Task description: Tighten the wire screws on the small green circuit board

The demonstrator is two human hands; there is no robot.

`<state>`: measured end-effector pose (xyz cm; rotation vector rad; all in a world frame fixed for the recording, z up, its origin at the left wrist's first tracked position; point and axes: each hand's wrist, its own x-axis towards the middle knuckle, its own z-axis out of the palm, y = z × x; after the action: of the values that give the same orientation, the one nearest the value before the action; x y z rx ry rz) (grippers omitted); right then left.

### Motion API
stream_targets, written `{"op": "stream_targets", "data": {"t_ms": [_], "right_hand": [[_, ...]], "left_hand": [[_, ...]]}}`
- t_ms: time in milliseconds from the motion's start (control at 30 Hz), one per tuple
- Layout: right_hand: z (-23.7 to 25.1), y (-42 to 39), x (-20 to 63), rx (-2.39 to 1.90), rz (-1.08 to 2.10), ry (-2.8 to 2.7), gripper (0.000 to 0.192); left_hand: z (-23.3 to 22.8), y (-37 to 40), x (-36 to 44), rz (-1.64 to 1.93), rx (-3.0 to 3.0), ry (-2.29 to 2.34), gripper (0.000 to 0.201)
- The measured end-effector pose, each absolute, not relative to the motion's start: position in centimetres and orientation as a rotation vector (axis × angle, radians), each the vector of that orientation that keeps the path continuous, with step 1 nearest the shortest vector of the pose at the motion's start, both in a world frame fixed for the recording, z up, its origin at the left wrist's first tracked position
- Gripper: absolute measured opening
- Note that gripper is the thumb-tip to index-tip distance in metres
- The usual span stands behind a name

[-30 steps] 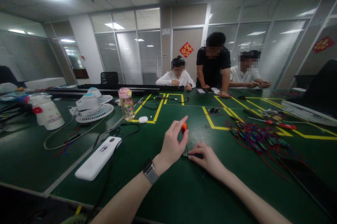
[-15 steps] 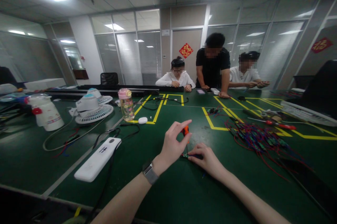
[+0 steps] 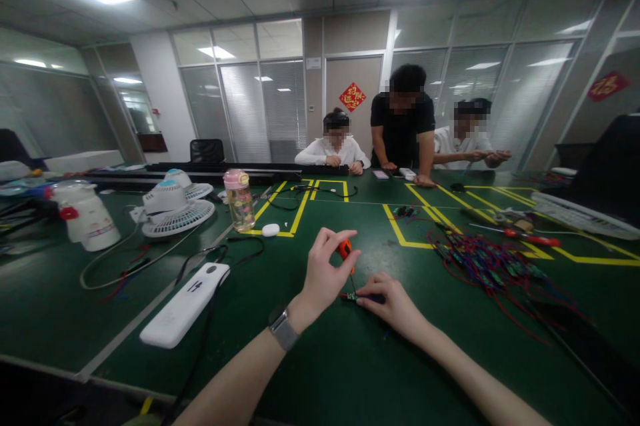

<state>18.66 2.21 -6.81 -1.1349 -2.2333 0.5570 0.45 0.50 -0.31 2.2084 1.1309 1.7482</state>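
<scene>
My left hand [image 3: 321, 273], with a watch on its wrist, is closed around an orange-and-black screwdriver [image 3: 345, 250]. The handle leans to the left, and the thin shaft runs down to a small green circuit board [image 3: 351, 297]. My right hand [image 3: 391, 301] pinches the right end of this board between thumb and fingers, low over the green table [image 3: 320, 373]. A short red wire shows at the board's left end. Whether the tip sits in a screw is too small to tell.
A heap of wired circuit boards [image 3: 493, 256] lies at the right, near a red-handled screwdriver [image 3: 533, 237]. On the left are a white power bank-like block [image 3: 185, 306], a pink-lidded bottle [image 3: 239, 203], fans [image 3: 177, 216] and a white jug [image 3: 85, 216]. Three people are across the table.
My left hand has shifted slightly left, and the screwdriver's handle has tilted left from nearly upright. My right hand has stayed in place on the circuit board.
</scene>
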Motion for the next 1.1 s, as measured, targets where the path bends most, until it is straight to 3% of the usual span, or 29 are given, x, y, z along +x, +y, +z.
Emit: {"op": "stream_targets", "data": {"t_ms": [167, 433, 600, 867, 1100], "right_hand": [[-6.83, 2.26, 18.67, -1.122, 0.574, -2.230, 0.017], [-6.64, 2.18, 18.66, -1.136, 0.561, -2.231, 0.017], [-6.70, 2.21, 18.70, -1.127, 0.580, -2.228, 0.018], [-6.71, 2.15, 18.70, -1.144, 0.560, -2.231, 0.017], [-6.70, 2.21, 18.71, -1.133, 0.569, -2.231, 0.017]], "left_hand": [[-0.47, 0.52, 0.54, 1.642, 2.149, 0.979, 0.044], [-0.50, 0.47, 0.71, 1.766, 2.188, 1.096, 0.030], [-0.59, 0.29, 0.89, 1.697, 2.146, 0.988, 0.041], [-0.44, 0.36, 0.83, 1.819, 2.190, 1.069, 0.029], [-0.43, 0.54, 0.68, 1.703, 2.151, 1.099, 0.039]]}}
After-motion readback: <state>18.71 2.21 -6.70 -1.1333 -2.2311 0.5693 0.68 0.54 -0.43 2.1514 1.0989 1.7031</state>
